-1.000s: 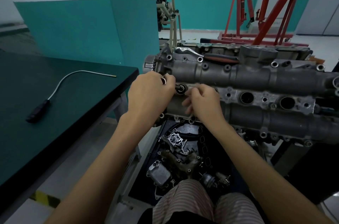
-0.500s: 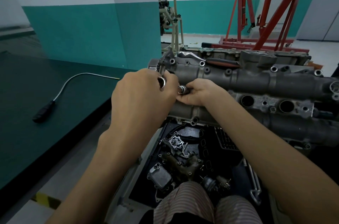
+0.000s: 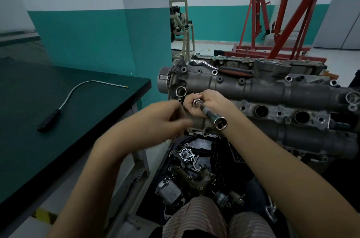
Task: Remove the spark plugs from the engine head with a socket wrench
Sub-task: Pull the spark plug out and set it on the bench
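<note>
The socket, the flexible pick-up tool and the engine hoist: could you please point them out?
socket [image 3: 220, 122]: head view, open end.
flexible pick-up tool [image 3: 48, 120]: head view, black handle.
engine hoist [image 3: 280, 15]: head view, red frame.

One head-worn wide-angle view is looking forward and down from close above — the engine head [image 3: 253, 89] is sitting near mid-frame, the green table [image 3: 58, 120] lying left, red hoist frames [image 3: 272, 23] standing far behind.
</note>
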`<state>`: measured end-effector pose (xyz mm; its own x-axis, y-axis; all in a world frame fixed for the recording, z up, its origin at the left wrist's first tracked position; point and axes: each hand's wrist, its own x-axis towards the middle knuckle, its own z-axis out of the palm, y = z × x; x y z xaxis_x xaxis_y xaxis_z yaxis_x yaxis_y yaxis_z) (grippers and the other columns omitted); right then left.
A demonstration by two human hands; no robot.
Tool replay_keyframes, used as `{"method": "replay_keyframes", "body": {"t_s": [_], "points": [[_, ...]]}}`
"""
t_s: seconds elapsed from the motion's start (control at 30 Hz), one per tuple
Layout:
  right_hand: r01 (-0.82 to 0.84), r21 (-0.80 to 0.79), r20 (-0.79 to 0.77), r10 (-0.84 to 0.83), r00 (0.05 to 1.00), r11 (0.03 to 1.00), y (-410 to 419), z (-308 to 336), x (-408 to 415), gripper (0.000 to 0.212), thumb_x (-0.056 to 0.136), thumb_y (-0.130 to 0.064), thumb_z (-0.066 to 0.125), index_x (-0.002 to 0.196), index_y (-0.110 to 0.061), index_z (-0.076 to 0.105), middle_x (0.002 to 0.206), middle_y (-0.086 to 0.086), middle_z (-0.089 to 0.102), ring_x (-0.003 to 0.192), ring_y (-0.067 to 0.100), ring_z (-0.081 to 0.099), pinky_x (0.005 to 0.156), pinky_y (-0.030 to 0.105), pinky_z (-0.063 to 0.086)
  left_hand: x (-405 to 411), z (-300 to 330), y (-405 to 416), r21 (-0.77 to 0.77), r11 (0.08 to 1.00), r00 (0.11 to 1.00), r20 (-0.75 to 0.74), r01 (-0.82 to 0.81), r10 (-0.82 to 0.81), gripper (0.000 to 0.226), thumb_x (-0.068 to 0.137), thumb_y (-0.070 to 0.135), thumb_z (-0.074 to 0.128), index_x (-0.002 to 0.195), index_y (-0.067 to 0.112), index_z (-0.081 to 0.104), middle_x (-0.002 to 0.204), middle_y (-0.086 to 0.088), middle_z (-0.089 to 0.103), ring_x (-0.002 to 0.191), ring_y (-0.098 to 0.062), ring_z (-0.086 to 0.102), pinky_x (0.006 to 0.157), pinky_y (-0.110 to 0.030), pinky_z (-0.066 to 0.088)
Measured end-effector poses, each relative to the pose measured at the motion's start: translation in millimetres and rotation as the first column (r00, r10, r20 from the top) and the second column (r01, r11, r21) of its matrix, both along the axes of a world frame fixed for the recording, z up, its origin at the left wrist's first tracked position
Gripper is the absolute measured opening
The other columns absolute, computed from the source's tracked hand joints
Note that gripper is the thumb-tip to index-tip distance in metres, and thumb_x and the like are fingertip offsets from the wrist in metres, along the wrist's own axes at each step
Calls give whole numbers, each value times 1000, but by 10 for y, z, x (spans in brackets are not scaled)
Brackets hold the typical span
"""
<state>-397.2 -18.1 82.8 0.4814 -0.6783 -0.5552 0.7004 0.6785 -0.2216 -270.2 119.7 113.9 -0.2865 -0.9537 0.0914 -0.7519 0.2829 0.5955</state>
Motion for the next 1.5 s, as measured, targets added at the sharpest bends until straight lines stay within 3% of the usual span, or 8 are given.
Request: {"method": "replay_keyframes", "body": {"t_s": [0.13,0.27,0.4,0.7,1.07,1.23,1.4,1.5], "points": [[-5,10,-48,5,999,1000,49,9,43,29,90,-4,22,66,-11,36,44,3,32,24,9,26,27,13,25,-40,-192,-496,161,946,876,-360,-280,321,34,102,27,33,101,2,56,93,-15,64,73,-19,60,66,-25,50],[-144,-101,55,150,987,984,230,114,-23,29,94,-8,27,71,-4,43,41,6,36,22,11,30,24,15,28,-148,-372,-691,375,919,788,-526,-121,319,51,102,41,25,115,6,60,109,-19,66,101,-29,64,93,-42,51],[-291,-268,9,305,952,918,340,183,-105,38,92,-16,34,60,-1,48,44,3,39,26,7,33,26,12,27,-238,-343,-739,449,885,360,-852,125,382,42,102,40,30,96,11,60,80,-5,72,74,-13,69,61,-26,56],[-360,-525,-289,236,928,771,468,82,-12,29,92,-25,38,72,-6,47,49,0,40,31,2,31,25,11,23,-296,-247,-680,470,880,149,-877,70,456,38,97,29,47,63,12,46,43,3,44,38,-9,50,41,-20,49],[-421,-672,-500,46,865,609,643,99,272,41,93,-44,44,62,-18,43,39,-5,33,26,3,24,27,10,18,-296,-253,-612,217,890,265,-903,-401,339,41,101,35,37,99,1,59,72,-10,65,53,-14,61,45,-22,46],[-472,-659,-549,54,834,586,675,178,323,37,91,-36,51,62,-17,40,42,-7,29,29,3,22,27,12,17,320,-59,-665,145,864,-129,-987,-483,93,29,104,25,30,80,13,43,61,1,42,42,-7,42,45,-21,42],[-399,-698,-530,-55,846,594,671,193,956,34,92,-21,53,62,-16,37,35,-8,30,26,3,23,29,10,18,710,-340,-593,212,890,406,-831,-404,382,25,99,20,40,76,13,46,55,3,38,36,-5,31,36,-12,23],[-389,-595,-527,24,850,704,545,130,1454,36,92,-17,52,59,-15,38,31,-7,32,23,4,27,30,8,23,987,-421,-658,238,872,452,-780,-428,434,35,96,8,38,62,14,45,40,8,43,31,-3,38,35,-10,30]]}}
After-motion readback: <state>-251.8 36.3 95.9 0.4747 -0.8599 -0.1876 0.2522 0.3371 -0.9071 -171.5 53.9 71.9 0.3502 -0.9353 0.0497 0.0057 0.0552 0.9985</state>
